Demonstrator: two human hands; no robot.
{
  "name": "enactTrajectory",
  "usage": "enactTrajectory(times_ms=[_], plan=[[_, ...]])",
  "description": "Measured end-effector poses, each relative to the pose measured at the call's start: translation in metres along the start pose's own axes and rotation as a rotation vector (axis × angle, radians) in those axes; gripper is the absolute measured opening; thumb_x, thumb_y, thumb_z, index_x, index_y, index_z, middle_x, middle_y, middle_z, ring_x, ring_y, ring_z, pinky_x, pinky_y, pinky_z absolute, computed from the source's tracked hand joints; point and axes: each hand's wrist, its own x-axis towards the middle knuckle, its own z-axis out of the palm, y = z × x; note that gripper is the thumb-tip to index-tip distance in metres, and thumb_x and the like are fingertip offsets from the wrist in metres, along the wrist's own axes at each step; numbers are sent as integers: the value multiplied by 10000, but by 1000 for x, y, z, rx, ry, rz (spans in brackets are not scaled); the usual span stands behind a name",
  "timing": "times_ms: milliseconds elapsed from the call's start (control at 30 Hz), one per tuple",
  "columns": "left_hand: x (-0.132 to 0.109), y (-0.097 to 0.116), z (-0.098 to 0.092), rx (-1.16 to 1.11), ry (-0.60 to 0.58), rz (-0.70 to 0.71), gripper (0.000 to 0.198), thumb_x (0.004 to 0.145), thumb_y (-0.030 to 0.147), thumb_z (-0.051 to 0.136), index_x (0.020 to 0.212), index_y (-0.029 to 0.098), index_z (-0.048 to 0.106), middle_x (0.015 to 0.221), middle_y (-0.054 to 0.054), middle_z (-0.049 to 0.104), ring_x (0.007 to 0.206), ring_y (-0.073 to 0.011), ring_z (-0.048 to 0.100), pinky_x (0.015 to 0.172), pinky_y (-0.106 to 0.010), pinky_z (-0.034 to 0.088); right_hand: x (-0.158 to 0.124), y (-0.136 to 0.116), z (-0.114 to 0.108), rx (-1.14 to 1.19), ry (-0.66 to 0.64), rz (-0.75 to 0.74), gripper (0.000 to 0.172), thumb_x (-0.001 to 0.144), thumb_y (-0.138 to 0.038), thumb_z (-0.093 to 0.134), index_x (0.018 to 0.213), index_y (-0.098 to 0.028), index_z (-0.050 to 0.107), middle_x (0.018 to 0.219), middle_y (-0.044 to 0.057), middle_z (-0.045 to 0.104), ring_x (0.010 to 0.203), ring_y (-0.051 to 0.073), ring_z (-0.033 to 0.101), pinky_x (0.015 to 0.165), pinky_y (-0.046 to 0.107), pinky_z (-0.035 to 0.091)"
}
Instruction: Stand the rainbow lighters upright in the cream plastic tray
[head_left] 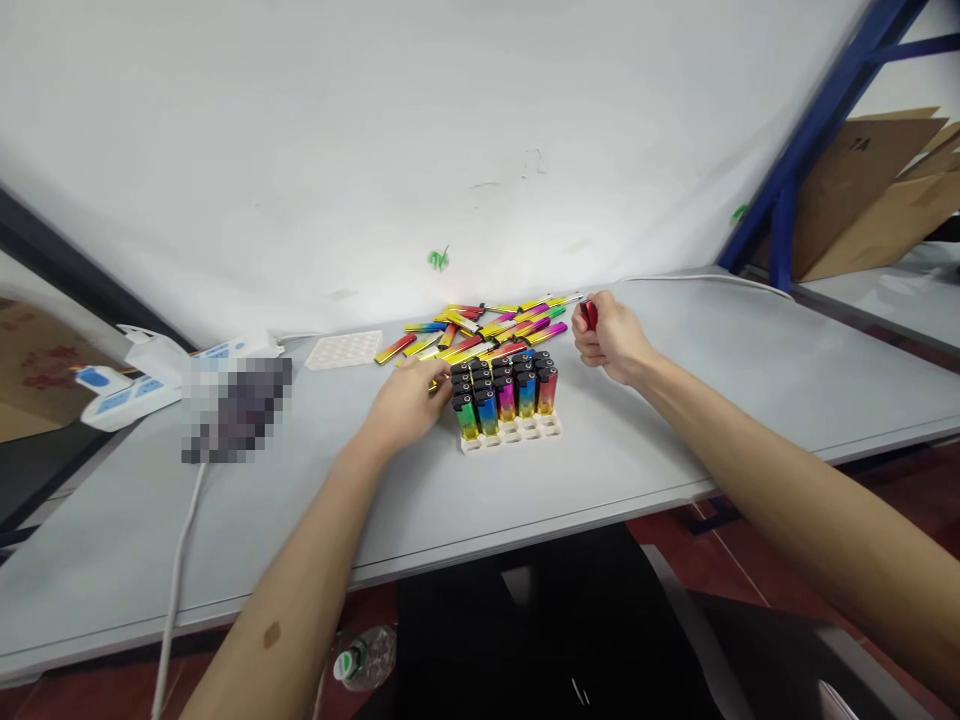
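Note:
A white rack point(512, 432) with round holes stands on the table, holding rows of upright lighters point(507, 395) with black tops and shiny coloured bodies. At its left side is my left hand point(405, 402), with fingers curled against the back left lighters; their tips are hidden, so what they grip is unclear. My right hand point(613, 338) is raised to the right of the rack, closed in a fist around a red lighter point(589, 314). Behind the rack lies a loose heap of shiny lighters point(480, 336) in yellow, red, blue, green and purple.
A second white rack point(345, 349) lies flat left of the heap. Further left are a white power strip point(135, 398), a pixelated dark object point(240, 410) and a cable point(184, 540). Cardboard boxes point(862, 190) stand beyond the blue frame point(782, 235). A bottle point(369, 658) is below the table.

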Motion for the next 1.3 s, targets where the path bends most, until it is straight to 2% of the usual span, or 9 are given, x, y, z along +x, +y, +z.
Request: enactTrajectory(times_ms=[300,433,567,667,767,867,1000,1133,1300], plan=[[0,0,0,2,9,-3,112,820,164,491,812,223,586,837,-63,669,928,-290,578,738,-388,436,1,0,1,19,4,54,427,969,-487,350,628,-232,379,465,-87,194,392,82,105,375,222,104],[0,0,0,7,14,1,115,827,169,497,809,223,597,832,-64,668,928,-292,580,728,-389,442,-2,-7,-1,94,-125,40,425,975,-488,342,707,-212,520,538,-42,350,419,108,265,381,239,258],[0,2,0,9,5,-17,159,839,168,502,874,222,646,855,-61,687,956,-293,587,738,-387,452,-11,-21,-11,126,-267,-79,228,923,-391,578,841,-192,653,758,24,584,660,142,544,614,268,500],[-1,3,-1,1,-7,-37,227,855,180,504,983,228,685,915,-58,715,995,-293,590,763,-386,461,-20,-31,-22,46,-356,-208,201,866,-400,721,883,-200,712,841,27,645,753,145,580,671,267,507],[-1,2,-1,-4,-14,-32,259,865,184,498,1033,233,689,953,-54,726,1005,-284,594,782,-382,466,-30,-36,-28,-11,-453,-261,272,776,-436,818,855,-192,726,756,3,640,642,112,538,574,247,460],[-1,0,0,17,-8,-23,208,853,171,499,962,220,669,924,-61,717,989,-286,589,768,-385,458,-42,-36,-22,-101,-529,-251,338,714,-455,856,855,-185,709,673,-11,627,549,100,522,518,254,441],[-1,0,0,22,2,-8,135,848,167,496,856,217,621,858,-66,690,959,-292,580,732,-388,447,-62,-24,2,-274,-477,-309,363,685,-398,880,892,-210,649,682,-11,658,592,148,616,561,289,500],[-2,0,1,7,11,-22,114,838,163,509,830,222,606,829,-58,675,950,-285,580,730,-380,449,-78,-6,23,-475,-355,-476,333,727,-387,858,906,-227,628,746,-2,697,653,162,662,612,287,519],[-2,-1,2,9,25,-20,106,840,171,510,828,218,604,828,-57,662,923,-274,577,710,-365,438,-91,7,33,-805,-285,-644,264,813,-333,800,1010,-258,642,766,-3,724,635,161,654,631,278,492]])
